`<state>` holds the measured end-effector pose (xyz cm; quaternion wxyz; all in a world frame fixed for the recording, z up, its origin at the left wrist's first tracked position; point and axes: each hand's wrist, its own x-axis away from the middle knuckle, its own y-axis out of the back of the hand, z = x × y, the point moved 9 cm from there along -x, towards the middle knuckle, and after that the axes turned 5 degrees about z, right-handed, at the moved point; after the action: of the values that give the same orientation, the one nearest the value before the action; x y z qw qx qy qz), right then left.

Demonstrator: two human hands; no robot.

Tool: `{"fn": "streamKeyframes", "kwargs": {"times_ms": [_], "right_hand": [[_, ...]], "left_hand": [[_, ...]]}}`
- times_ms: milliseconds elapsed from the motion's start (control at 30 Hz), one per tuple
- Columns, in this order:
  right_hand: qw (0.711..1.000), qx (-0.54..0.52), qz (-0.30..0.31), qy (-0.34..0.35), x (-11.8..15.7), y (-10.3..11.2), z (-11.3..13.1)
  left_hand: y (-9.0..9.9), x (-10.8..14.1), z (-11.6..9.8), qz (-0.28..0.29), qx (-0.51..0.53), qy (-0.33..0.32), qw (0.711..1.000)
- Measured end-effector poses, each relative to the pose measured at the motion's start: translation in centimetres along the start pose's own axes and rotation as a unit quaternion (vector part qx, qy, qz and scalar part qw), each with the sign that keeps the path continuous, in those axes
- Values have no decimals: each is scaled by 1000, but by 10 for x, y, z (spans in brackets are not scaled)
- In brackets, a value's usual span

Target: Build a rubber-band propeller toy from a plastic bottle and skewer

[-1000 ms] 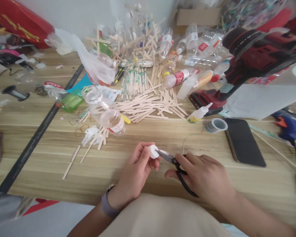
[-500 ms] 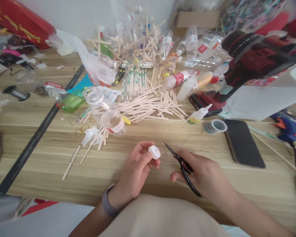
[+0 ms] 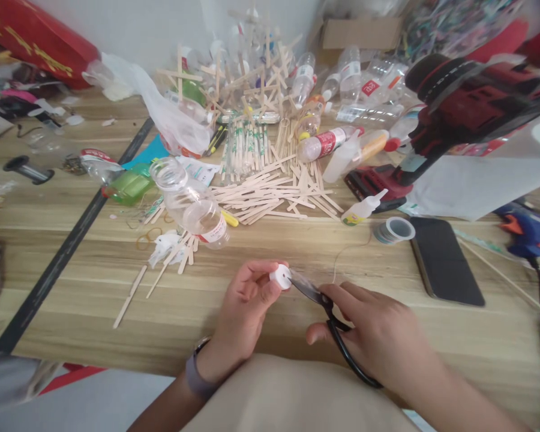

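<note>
Between the thumb and fingers of my left hand (image 3: 247,306) is a white bottle cap (image 3: 280,276), its flat face turned to the right with a small dark hole in it. My right hand (image 3: 373,324) grips a pair of black-handled scissors (image 3: 326,304) around the handles. The blades look closed together, and their tip is at the cap's face, near the hole; whether it enters the hole I cannot tell. A thin thread runs over the table from a spool (image 3: 394,230) toward my right hand.
Ahead lie many wooden sticks (image 3: 270,195) and a cut clear bottle (image 3: 193,204). A glue bottle (image 3: 364,207), a phone (image 3: 446,261), a red-black power drill (image 3: 450,114) and a blue glue gun (image 3: 528,231) are on the right. A green bottle piece (image 3: 132,183) lies left.
The scissors have moved left, their tip now at the cap's face instead of apart from it. My left hand has turned the cap slightly and shifted a little left.
</note>
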<state>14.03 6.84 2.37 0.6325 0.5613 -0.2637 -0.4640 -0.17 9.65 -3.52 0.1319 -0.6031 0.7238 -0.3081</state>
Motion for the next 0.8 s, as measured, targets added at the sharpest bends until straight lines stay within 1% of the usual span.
{"fn": "streamKeyframes", "kwargs": {"times_ms": [100, 267, 433, 533, 700, 800], "right_hand": [[999, 36, -12, 8, 1, 3, 6], [999, 43, -12, 9, 0, 5, 9], [999, 45, -6, 4, 0, 6, 9], [998, 61, -2, 8, -1, 5, 10], [994, 105, -28, 11, -1, 7, 13], [992, 116, -40, 20, 0, 7, 13]], "left_hand": [[3, 1, -2, -6, -22, -17, 1000], [5, 1, 0, -4, -68, -4, 998], [1, 1, -13, -6, -123, -63, 990], [0, 3, -18, -19, -146, -80, 986], [3, 3, -15, -23, -136, -67, 988], [7, 1, -9, -25, -120, -45, 991]]}}
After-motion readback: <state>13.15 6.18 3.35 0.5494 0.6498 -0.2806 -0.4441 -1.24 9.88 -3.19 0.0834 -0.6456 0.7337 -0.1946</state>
